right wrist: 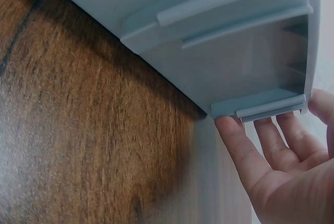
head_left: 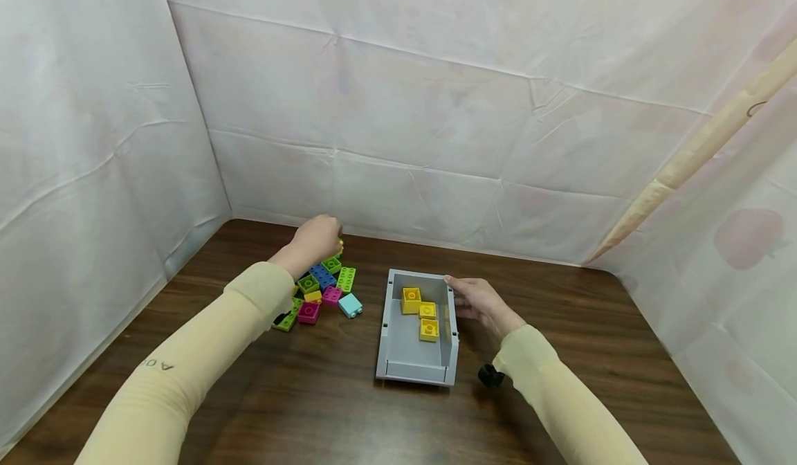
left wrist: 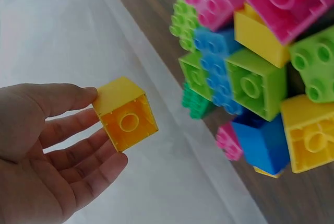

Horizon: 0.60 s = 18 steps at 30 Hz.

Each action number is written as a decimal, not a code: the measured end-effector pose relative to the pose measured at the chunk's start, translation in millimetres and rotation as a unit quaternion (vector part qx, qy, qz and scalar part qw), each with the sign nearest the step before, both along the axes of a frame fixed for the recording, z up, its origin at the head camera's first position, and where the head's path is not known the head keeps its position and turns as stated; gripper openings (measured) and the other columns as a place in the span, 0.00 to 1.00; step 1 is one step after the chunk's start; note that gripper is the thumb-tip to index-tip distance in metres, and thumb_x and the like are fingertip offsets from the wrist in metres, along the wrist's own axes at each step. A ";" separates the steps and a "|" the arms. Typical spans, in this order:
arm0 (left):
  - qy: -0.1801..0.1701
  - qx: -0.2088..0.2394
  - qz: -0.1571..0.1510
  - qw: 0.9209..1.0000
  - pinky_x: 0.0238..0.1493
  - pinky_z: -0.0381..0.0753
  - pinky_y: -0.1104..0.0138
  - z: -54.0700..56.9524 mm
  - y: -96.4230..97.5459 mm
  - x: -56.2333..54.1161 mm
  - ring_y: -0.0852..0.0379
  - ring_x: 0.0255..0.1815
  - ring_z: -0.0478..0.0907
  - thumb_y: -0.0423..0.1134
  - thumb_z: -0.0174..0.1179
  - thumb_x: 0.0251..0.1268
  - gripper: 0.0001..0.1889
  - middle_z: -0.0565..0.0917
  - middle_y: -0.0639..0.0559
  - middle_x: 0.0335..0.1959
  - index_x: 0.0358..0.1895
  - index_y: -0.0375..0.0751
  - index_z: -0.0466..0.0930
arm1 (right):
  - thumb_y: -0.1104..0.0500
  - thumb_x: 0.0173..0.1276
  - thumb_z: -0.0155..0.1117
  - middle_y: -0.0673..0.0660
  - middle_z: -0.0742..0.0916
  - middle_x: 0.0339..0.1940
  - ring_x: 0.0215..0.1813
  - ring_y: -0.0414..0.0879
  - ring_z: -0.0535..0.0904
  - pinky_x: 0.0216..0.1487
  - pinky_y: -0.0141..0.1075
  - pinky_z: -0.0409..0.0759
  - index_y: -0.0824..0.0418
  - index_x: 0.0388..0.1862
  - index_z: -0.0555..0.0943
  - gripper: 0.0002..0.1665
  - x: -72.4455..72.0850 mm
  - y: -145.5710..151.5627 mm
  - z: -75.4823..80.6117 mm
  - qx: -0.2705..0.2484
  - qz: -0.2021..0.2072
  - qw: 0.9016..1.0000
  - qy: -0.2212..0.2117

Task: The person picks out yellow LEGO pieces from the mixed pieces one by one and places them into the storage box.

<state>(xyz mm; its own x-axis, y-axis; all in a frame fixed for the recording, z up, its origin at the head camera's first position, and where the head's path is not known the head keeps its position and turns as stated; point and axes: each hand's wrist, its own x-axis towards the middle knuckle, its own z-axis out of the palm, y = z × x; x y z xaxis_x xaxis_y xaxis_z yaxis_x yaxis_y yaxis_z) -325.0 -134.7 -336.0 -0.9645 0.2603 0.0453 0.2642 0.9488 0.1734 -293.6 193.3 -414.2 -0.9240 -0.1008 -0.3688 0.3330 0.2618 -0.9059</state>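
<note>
A yellow block (left wrist: 127, 117), hollow side showing, is pinched between the thumb and fingertips of a person's left hand (head_left: 316, 238) at the far end of a pile (head_left: 322, 276). The block looks to be light, stiff plastic, hard to break but smooth enough to twist in a loose hold; opposite flat sides should give the surest grasp. The fingers are gently bent, parted just enough for it. Well to the right, the right hand (head_left: 479, 302) grips a gray bin (head_left: 405, 349) near its far corner, thumb at the rim, fingers along the outer wall.
</note>
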 end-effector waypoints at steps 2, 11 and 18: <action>0.010 -0.001 -0.015 1.000 0.47 0.80 0.55 2.7 5.0 2.6 0.45 0.45 0.79 0.38 0.61 0.62 0.14 0.82 0.39 0.44 0.45 0.32 0.81 | 0.43 0.66 0.59 0.60 0.85 0.49 0.47 0.48 0.83 0.51 0.46 0.80 0.66 0.54 0.79 0.30 0.0 0.6 -0.2 -0.001 -0.001 1.000 0.000; 0.054 0.001 -0.067 0.996 0.48 0.80 0.57 14.3 30.8 19.9 0.47 0.45 0.79 0.38 0.62 0.61 0.13 0.83 0.42 0.43 0.45 0.34 0.83 | 0.43 0.66 0.59 0.61 0.86 0.47 0.46 0.49 0.83 0.50 0.46 0.81 0.66 0.53 0.79 0.30 1.1 2.4 0.6 -0.003 -0.004 1.000 0.001; 0.067 0.001 -0.104 0.992 0.47 0.81 0.60 24.9 52.5 39.5 0.49 0.46 0.79 0.38 0.63 0.60 0.14 0.82 0.43 0.45 0.46 0.36 0.83 | 0.43 0.66 0.60 0.61 0.86 0.47 0.46 0.49 0.83 0.50 0.46 0.81 0.66 0.53 0.79 0.30 1.6 3.0 1.6 -0.004 -0.009 1.000 -0.002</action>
